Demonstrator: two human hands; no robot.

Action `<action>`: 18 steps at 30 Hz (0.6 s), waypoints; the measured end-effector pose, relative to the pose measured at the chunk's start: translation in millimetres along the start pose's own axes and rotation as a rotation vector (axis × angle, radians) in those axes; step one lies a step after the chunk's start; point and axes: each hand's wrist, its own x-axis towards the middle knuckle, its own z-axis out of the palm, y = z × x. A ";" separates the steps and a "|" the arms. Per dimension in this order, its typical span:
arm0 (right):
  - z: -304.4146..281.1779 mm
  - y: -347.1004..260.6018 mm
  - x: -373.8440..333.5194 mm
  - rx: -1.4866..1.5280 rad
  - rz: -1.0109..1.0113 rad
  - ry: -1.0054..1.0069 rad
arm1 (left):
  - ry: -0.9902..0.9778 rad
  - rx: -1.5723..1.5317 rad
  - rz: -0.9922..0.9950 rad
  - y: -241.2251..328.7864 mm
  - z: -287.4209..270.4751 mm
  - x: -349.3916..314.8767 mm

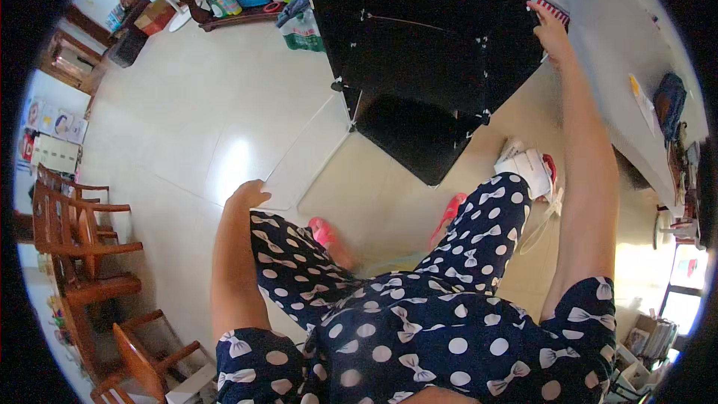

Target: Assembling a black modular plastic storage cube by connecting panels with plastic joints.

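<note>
A large black panel rack (426, 52) with white joints along its edges stands in front of me at the top of the view. A clear panel with a pale rim (318, 153) meets it at its left lower corner and slants toward me. My left hand (249, 194) is closed on the near left corner of this clear panel. My right hand (553, 36) is at the rack's right edge, forefinger extended and the other fingers bent round the edge, partly hidden. Close by that hand is a red-and-white striped item (552, 10).
Wooden chairs (86, 232) stand at left. A low dark shelf (217, 0) holds bottles and bins, with a green bag (303, 34) beside it. A white packet (527, 168) lies by my right leg. A pale surface (613, 52) runs along the right. Pink slippers (321, 230) are on my feet.
</note>
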 end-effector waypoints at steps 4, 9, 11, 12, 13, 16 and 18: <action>-43.6 26.5 21.8 -0.424 -0.223 0.103 | -0.226 0.139 0.114 35.7 4.5 42.7; -70.8 31.1 24.7 -0.567 -0.134 0.210 | 0.030 0.357 0.154 77.0 -8.3 56.0; -25.1 -3.7 8.2 -0.513 -0.275 0.281 | 0.115 0.321 0.068 58.8 -7.2 43.3; -1.1 -36.6 -5.7 -0.473 -0.425 0.381 | 0.114 0.321 0.041 41.0 2.8 47.9; 20.3 -57.4 -18.6 -0.450 -0.431 0.379 | 0.073 0.310 0.130 26.2 10.9 54.5; 76.2 -51.9 -56.9 -0.523 -0.679 0.361 | -0.045 -0.084 0.186 84.7 29.9 73.6; 117.0 -36.0 -80.1 -0.448 -0.611 0.201 | -0.063 0.148 0.312 129.2 36.7 84.1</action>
